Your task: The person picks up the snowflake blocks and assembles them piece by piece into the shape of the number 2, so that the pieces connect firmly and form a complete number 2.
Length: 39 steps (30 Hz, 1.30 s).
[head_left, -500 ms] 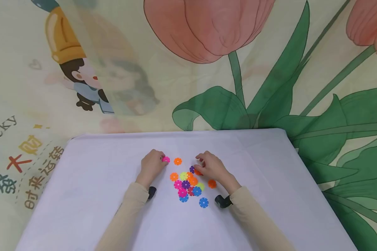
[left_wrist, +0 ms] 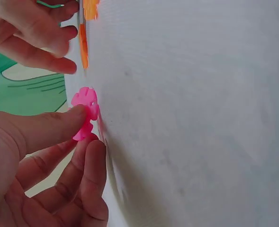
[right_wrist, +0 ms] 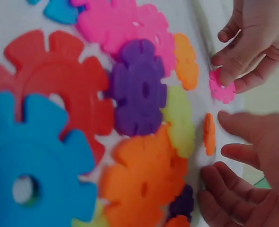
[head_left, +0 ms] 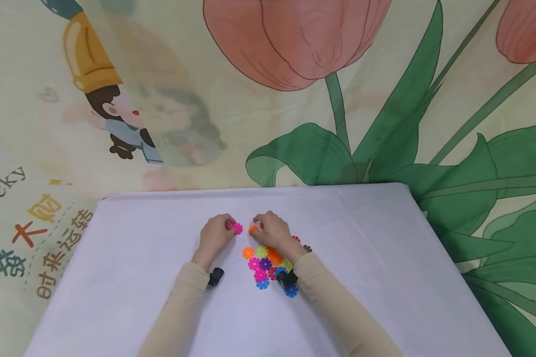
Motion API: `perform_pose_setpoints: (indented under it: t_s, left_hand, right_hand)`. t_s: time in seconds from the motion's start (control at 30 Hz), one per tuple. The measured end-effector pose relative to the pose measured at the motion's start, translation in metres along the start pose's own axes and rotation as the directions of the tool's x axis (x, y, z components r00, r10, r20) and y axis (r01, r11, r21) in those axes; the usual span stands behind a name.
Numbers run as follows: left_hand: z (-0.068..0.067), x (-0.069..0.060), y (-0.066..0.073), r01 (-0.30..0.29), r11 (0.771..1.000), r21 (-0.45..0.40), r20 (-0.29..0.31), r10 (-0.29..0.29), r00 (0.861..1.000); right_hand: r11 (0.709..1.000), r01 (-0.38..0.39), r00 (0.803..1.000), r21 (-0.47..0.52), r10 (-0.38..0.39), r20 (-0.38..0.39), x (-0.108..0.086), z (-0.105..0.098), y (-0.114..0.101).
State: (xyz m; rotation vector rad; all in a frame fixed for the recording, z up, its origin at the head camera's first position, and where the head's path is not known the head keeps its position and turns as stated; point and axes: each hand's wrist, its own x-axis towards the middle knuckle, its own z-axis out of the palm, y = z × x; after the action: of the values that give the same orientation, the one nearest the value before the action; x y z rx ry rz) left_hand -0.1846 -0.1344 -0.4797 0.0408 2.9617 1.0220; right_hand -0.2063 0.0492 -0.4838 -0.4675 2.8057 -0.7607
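Observation:
My left hand [head_left: 215, 237] pinches a pink notched snowflake disc [head_left: 237, 228] between thumb and fingers, just above the white table. My right hand [head_left: 274, 232] is over a lone orange snowflake disc [head_left: 252, 229]. In the right wrist view, its thumb and fingers are spread beside that orange disc [right_wrist: 209, 134], not closed round it. Nearer the body lies a loose pile of snowflake discs, among them a purple disc [head_left: 265, 264], a pink one [head_left: 260, 275] and a yellow one [head_left: 262, 251]. My right wrist and sleeve hide part of this pile.
A white cloth covers the table [head_left: 152, 223]. An orange disc [head_left: 248, 253] lies at the pile's left and a blue disc [head_left: 291, 291] at its near side. Behind the table hangs a backdrop with printed tulips [head_left: 295, 44]. Each wrist carries a black camera [head_left: 215, 276].
My right hand has moved left, from the pile's upper right side to the lone orange disc. The left hand still holds the pink disc in almost the same place.

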Motion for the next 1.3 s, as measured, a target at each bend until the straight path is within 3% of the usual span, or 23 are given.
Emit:
perform_pose_setpoints:
  t_s: [0.2,0.27,0.33,0.4,0.47,0.53,0.6,0.67,0.77,0.87,1.0,1.13,1.3]
  left_hand:
    - [0.001,0.000,-0.004,0.005,0.985,-0.171,-0.005,-0.006,1.000]
    - [0.000,0.001,-0.005,0.001,0.969,-0.248,-0.009,-0.004,1.000]
    - [0.001,0.003,-0.005,-0.003,0.942,-0.337,-0.006,0.000,1.000]
    - [0.002,0.004,-0.003,0.005,0.914,-0.405,0.000,-0.006,1.000]
    - [0.002,0.006,-0.002,0.012,0.891,-0.453,0.005,-0.011,1.000]
    - [0.003,0.006,0.000,0.012,0.877,-0.480,0.003,-0.012,1.000]
    - [0.003,0.007,0.001,0.001,0.868,-0.496,-0.004,-0.003,1.000]
    - [0.003,0.007,0.003,-0.013,0.861,-0.508,-0.007,0.010,1.000]
    - [0.003,0.007,0.003,-0.037,0.854,-0.518,-0.021,0.030,0.999]
    - [0.003,0.007,0.004,-0.068,0.855,-0.515,-0.029,0.062,0.998]
    - [0.004,0.007,0.004,-0.088,0.859,-0.504,-0.031,0.084,0.996]
    - [0.003,0.006,0.004,-0.081,0.866,-0.494,-0.046,0.067,0.997]
    - [0.004,0.008,0.006,-0.111,0.858,-0.502,-0.045,0.102,0.994]
  right_hand:
    - [0.999,-0.040,0.999,0.032,0.040,-0.006,0.000,0.003,-0.003]
    - [0.992,-0.053,0.998,0.111,0.055,-0.017,0.001,0.002,-0.003]
    - [0.959,-0.085,0.995,0.270,0.096,-0.029,0.003,0.000,-0.001]
    - [0.871,-0.139,0.986,0.471,0.167,-0.018,0.005,-0.002,0.002]
    - [0.713,-0.194,0.972,0.674,0.235,0.031,0.007,-0.006,0.005]
    - [0.566,-0.245,0.955,0.787,0.283,0.094,0.007,-0.011,0.007]
    - [0.469,-0.275,0.944,0.839,0.297,0.143,0.007,-0.015,0.007]
    - [0.415,-0.287,0.938,0.864,0.304,0.165,0.006,-0.018,0.007]
    - [0.381,-0.284,0.931,0.880,0.331,0.158,0.007,-0.018,0.008]
    - [0.367,-0.275,0.928,0.889,0.344,0.145,0.007,-0.017,0.010]
    - [0.376,-0.279,0.931,0.883,0.331,0.153,0.005,-0.015,0.011]
    - [0.383,-0.274,0.936,0.882,0.315,0.155,0.003,-0.014,0.012]
    - [0.374,-0.251,0.937,0.893,0.324,0.128,0.001,-0.014,0.012]
